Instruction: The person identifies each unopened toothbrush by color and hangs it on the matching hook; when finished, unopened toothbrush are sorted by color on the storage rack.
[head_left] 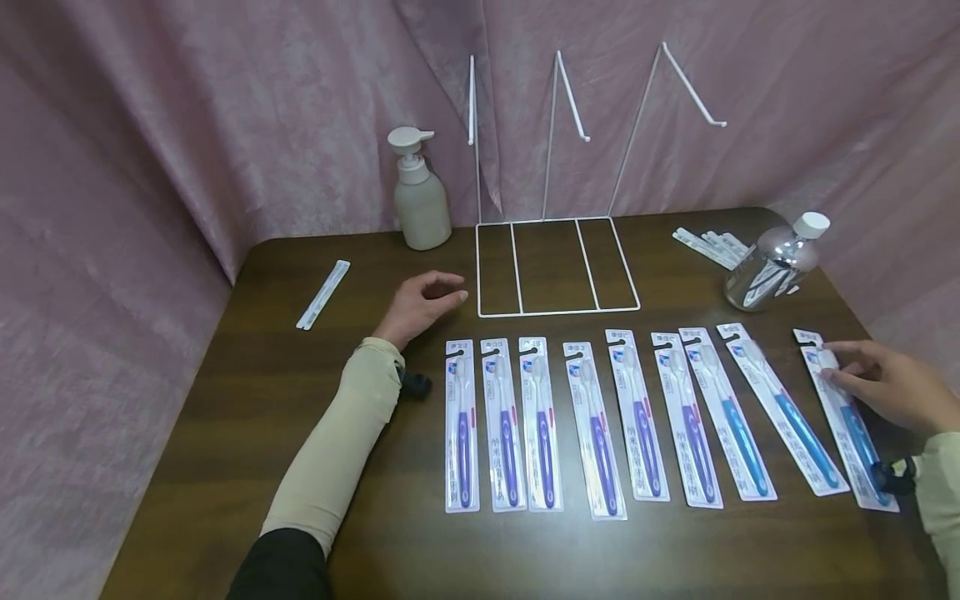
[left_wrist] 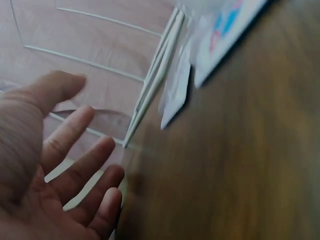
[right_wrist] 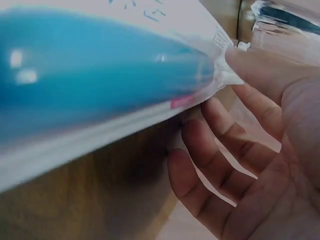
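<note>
Packaged toothbrushes lie in a row across the table, several with purple handles [head_left: 463,450] and several with blue ones [head_left: 738,433]. At the row's right end, my right hand [head_left: 888,379] pinches the edge of a blue packaged toothbrush [head_left: 855,429] with thumb and index finger. Up close in the right wrist view, the clear plastic over the blue handle [right_wrist: 110,70] meets those fingertips, and the other fingers are loosely bent below. My left hand [head_left: 423,304] hovers holding nothing, fingers relaxed, just left of a white wire rack [head_left: 558,313].
The rack's hooked prongs [head_left: 567,92] rise against the pink curtain. A pump bottle [head_left: 422,204] stands at the back. One thin white packet [head_left: 323,294] lies at left; more packets [head_left: 708,246] lie at back right beside a clear bottle [head_left: 772,262] with a white cap.
</note>
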